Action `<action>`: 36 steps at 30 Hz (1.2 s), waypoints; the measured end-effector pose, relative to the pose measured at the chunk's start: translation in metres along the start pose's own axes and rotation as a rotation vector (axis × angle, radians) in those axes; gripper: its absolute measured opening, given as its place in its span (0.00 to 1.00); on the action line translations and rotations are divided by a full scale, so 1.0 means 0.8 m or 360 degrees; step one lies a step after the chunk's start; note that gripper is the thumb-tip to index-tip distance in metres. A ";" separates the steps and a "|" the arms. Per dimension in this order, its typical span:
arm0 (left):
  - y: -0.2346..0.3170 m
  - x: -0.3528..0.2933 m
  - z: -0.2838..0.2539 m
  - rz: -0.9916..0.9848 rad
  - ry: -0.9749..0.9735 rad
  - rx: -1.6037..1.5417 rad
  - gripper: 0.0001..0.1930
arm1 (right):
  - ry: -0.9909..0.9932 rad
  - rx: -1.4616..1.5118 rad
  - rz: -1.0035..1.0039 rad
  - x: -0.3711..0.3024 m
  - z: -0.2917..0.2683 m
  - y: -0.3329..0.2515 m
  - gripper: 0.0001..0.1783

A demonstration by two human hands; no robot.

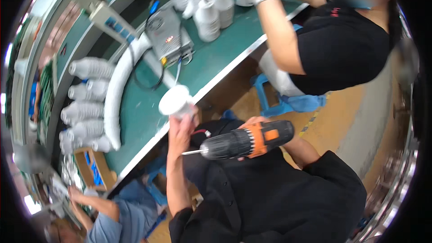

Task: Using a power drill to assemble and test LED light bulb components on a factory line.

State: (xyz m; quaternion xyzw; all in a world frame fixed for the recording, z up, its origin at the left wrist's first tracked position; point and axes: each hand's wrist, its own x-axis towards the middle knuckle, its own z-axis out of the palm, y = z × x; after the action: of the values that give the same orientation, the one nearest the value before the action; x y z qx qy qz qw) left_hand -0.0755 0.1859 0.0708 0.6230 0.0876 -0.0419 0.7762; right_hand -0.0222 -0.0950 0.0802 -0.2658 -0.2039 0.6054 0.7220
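My left hand [180, 130] grips a white round plastic part [175, 101] with a flat cap end, held just over the edge of the green workbench [135, 121]; thin red and dark wires hang from it. My right hand [253, 122] holds an orange and black cordless drill [245, 141] by its grip. The drill's metal bit [191, 152] points left toward my left wrist, a short way below the white part and not touching it.
Several white ribbed housings [85, 108] lie in rows along the bench behind a white curved tube [118, 85]. A grey power unit [168, 33] with cables sits mid-bench. A person in black [337, 40] works at the far end; another in blue [112, 218] lower left.
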 end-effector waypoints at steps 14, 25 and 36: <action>0.013 0.156 0.115 0.0563 -0.0328 0.1450 0.22 | -0.0187 -0.0753 -0.0211 -0.002 0.010 0.016 0.21; -0.022 0.249 0.152 0.1303 0.0229 0.2490 0.34 | -0.0303 -0.0872 -0.0727 0.009 -0.011 0.026 0.18; -0.018 -0.032 -0.018 0.1067 0.1072 0.1553 0.17 | -0.0297 -0.1284 -0.0095 -0.038 -0.075 0.094 0.26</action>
State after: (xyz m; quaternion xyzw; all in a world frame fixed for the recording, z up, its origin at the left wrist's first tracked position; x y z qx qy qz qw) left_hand -0.1044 0.1956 0.0587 0.8743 0.0976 0.3624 0.3078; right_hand -0.0483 -0.1237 -0.0127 -0.4655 -0.4970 0.4771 0.5555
